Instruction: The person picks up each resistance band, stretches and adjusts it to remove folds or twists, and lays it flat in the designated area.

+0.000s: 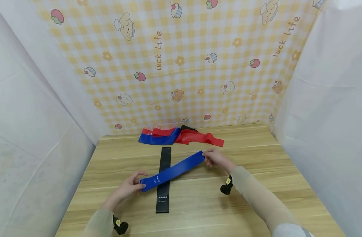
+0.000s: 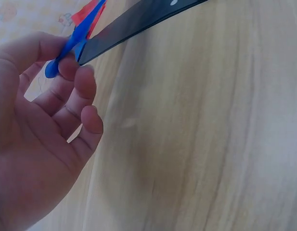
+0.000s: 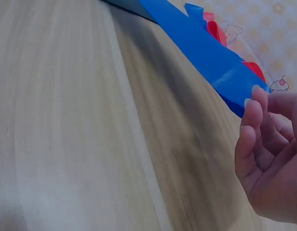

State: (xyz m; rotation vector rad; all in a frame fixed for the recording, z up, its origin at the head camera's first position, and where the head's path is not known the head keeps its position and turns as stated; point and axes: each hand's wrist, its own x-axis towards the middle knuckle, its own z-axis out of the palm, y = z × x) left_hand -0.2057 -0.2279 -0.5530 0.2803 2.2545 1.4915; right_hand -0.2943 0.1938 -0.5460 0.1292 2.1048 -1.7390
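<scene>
A blue resistance band [image 1: 178, 169] is stretched out flat between my two hands, slanting up to the right. My left hand [image 1: 132, 184] pinches its lower left end between thumb and fingers. At the upper right end, my right hand [image 1: 215, 158] pinches the other tip. Beneath it a black resistance band [image 1: 163, 197] lies lengthwise on the table, partly covered by the blue one in the head view. White dots and small print mark both bands. In the right wrist view the blue band [image 3: 196, 45] casts a shadow on the wood.
Along the back of the wooden table [image 1: 246, 158] lies a loose heap of bands: a blue one [image 1: 157, 140], red ones [image 1: 195, 135] and a black one [image 1: 188, 128]. Behind it hangs a yellow checked cloth [image 1: 181, 79]. White sheets [image 1: 320, 82] close off both sides.
</scene>
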